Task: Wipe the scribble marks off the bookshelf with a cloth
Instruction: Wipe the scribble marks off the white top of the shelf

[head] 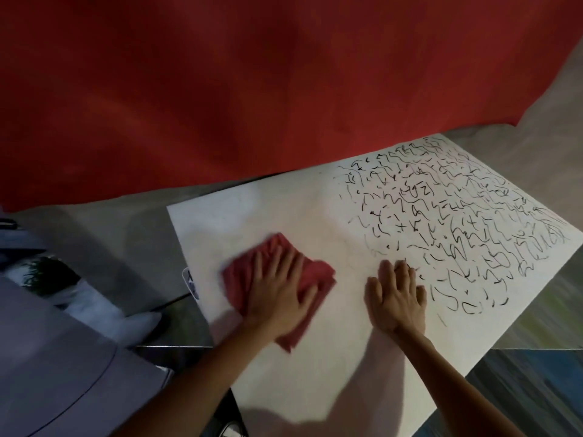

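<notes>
While the bookshelf (284, 209) lies flat, red cloth (244, 266) on its left half, left hand (277, 294) pressed flat upon it, right hand (397, 298) unclenched, flat alongside, fingertips touching scribble marks (457, 222) filling its right half, red backdrop (252, 89) beyond

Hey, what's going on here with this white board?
A person is wiping a white bookshelf panel. The left hand presses a red cloth flat on its left part, which looks clean. The right hand rests flat beside it, at the edge of the black scribble marks covering the right part.
</notes>
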